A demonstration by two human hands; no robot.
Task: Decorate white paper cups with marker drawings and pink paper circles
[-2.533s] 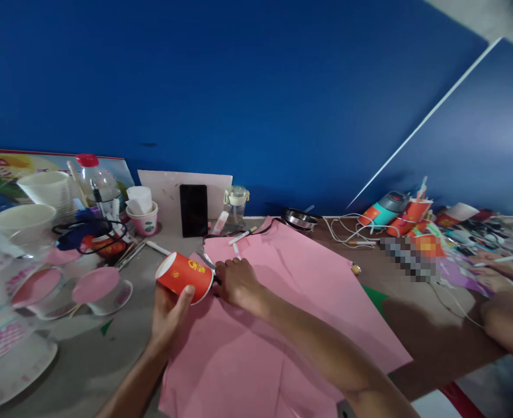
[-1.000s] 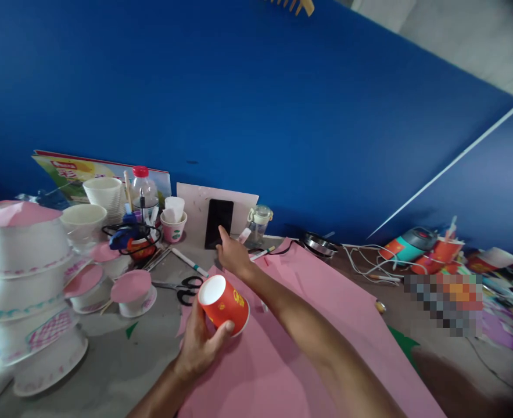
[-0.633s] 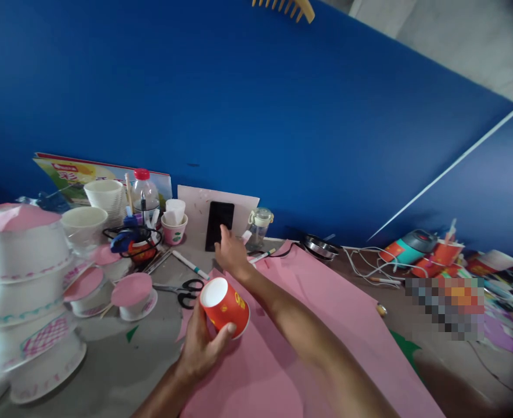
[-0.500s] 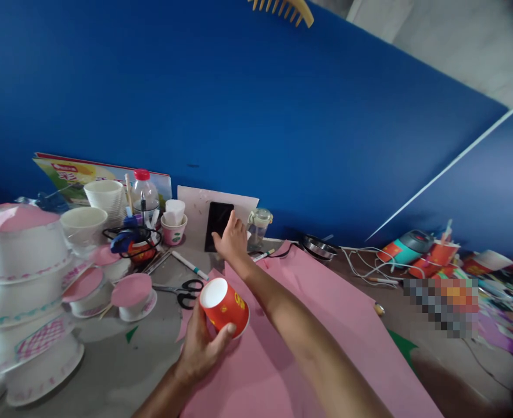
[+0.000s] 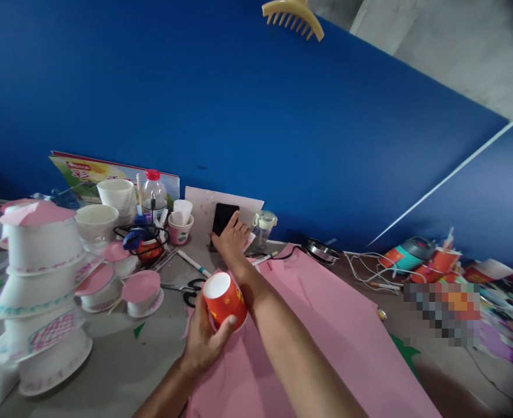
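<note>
My left hand (image 5: pixel 206 339) is wrapped round a red paper cup (image 5: pixel 229 302) with yellow print, tilted so that its white end faces up and left. My right arm reaches forward past the cup. At its end my right hand (image 5: pixel 233 235) lies in front of a dark phone (image 5: pixel 225 217) that leans against a pale pink sheet (image 5: pixel 199 200). Its fingers are stretched out, the index finger near the phone's upper right; the thumb is at the left side. Contact with the screen cannot be made out. Large pink paper (image 5: pixel 317 331) lies beneath my arms.
Left stand a tower of white paper bowls (image 5: pixel 42 296), small pink-topped cups (image 5: pixel 142 287), scissors (image 5: pixel 190 287) and a red-capped bottle (image 5: pixel 154 188). A lidded glass jar (image 5: pixel 264 229) and a tape roll (image 5: pixel 321 249) stand near the blue partition (image 5: pixel 239 116). Cables (image 5: pixel 365 267) lie to the right.
The view has shifted slightly, so the objects appear farther right. My right hand stays at the phone, its index finger pointing more toward the screen. My left hand keeps the cup.
</note>
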